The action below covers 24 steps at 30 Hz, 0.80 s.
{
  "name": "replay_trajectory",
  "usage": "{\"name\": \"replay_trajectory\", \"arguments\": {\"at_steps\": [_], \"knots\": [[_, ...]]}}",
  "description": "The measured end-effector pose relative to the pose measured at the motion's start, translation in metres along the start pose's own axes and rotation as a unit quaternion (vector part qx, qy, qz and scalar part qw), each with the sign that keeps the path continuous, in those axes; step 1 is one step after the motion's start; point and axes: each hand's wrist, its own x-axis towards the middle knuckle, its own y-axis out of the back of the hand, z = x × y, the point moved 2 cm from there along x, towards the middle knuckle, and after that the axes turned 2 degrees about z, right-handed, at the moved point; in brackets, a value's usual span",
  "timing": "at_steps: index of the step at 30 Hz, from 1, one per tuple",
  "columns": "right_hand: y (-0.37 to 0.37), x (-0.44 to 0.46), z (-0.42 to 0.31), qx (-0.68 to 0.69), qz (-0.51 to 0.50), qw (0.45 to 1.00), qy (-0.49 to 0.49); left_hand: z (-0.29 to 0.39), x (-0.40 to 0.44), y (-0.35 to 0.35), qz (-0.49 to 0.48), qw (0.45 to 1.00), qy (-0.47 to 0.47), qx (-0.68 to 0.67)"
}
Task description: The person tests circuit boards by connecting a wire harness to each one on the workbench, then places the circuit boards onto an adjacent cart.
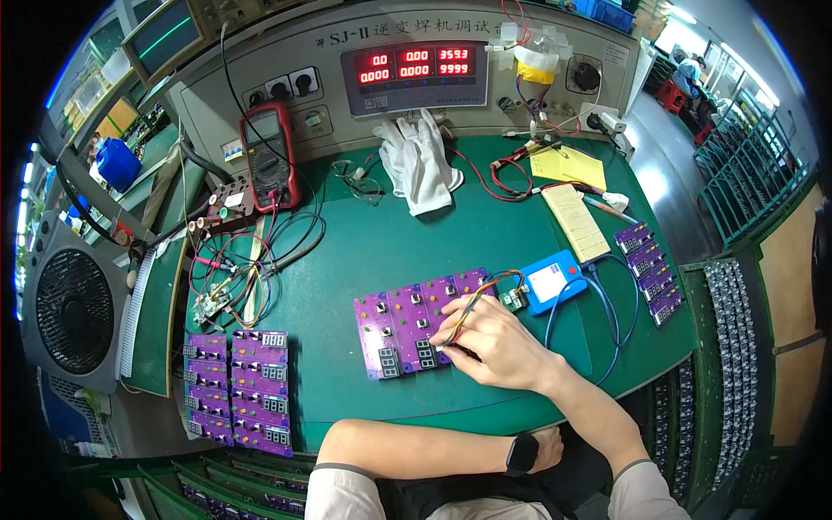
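My right hand (490, 342) pinches the end of a multicoloured wire lead (472, 312) over a purple circuit board panel (373, 338) with small digit displays and buttons. The lead's tip between thumb and fingers is mostly hidden. Its other end runs to a small green board (513, 301) beside a blue box (555, 282) with a white label. My left hand (548, 449) rests near my lap at the table's front edge, wearing a dark watch; its fingers curl and are partly hidden, so I cannot make out anything in it.
Two stacks of purple boards (260, 390) lie at the left front, and more boards (650, 273) at the right. White gloves (419, 165), a red multimeter (269, 156) and tangled wires lie farther back. A test bench (416, 74) with red readouts stands behind. Distantly, a person (689, 76) sits.
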Motion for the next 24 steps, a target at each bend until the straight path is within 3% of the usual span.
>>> {"name": "replay_trajectory", "arguments": {"at_steps": [5, 8, 11, 14, 16, 18, 20, 22, 24], "knots": [[0.000, 0.001, -0.001, -0.003, 0.003, 1.000, 0.004, -0.001, -0.004, 0.006, 0.020, 0.999, 0.044, -0.005], [0.002, 0.003, -0.002, 0.043, 0.027, 0.999, 0.007, 0.012, 0.012, -0.060, 0.016, 0.999, 0.034, -0.025], [0.011, 0.006, -0.007, 0.102, 0.078, 0.991, -0.027, -0.003, 0.007, -0.011, -0.028, 0.999, -0.022, 0.032], [0.014, 0.005, -0.005, 0.147, 0.111, 0.980, -0.081, 0.002, 0.007, -0.026, -0.028, 0.999, 0.020, 0.009], [0.015, 0.001, -0.002, 0.168, 0.101, 0.977, -0.084, -0.006, 0.002, 0.006, -0.045, 0.999, 0.006, 0.001], [0.011, -0.003, 0.003, 0.443, 0.153, 0.868, -0.166, -0.003, 0.004, 0.000, -0.062, 0.998, -0.008, -0.007], [0.019, -0.002, 0.003, 0.481, 0.147, 0.843, -0.192, 0.008, 0.015, -0.051, -0.047, 0.999, -0.015, -0.021], [0.021, -0.004, 0.007, 0.595, 0.137, 0.764, -0.209, -0.005, 0.000, 0.001, -0.047, 0.999, -0.025, -0.006], [0.020, -0.005, 0.010, 0.604, 0.136, 0.756, -0.214, -0.009, -0.004, 0.019, -0.046, 0.998, -0.037, 0.008]]}}
